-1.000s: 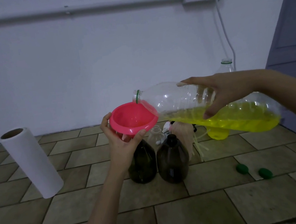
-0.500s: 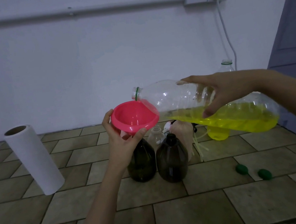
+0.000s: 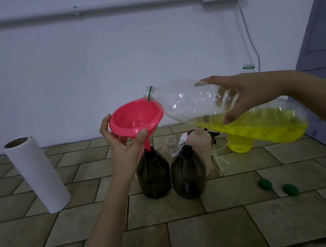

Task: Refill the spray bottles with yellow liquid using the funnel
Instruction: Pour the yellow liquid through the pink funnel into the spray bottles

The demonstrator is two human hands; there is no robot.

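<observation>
While left hand (image 3: pixel 123 147) grips funnel (image 3: pixel 136 118), right hand (image 3: pixel 243 96) grips tilted bottle (image 3: pixel 229 112), mouth at funnel rim.

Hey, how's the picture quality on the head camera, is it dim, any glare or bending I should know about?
Head view: dim and bluish overall; wide-angle bending curves the wall pipe and leans the paper towel roll; small white glints on the clear bottle; the two dark bottles read nearly black; the pink funnel and both hands stay reasonably sharp.

No readable text or labels appear anywhere.
</observation>
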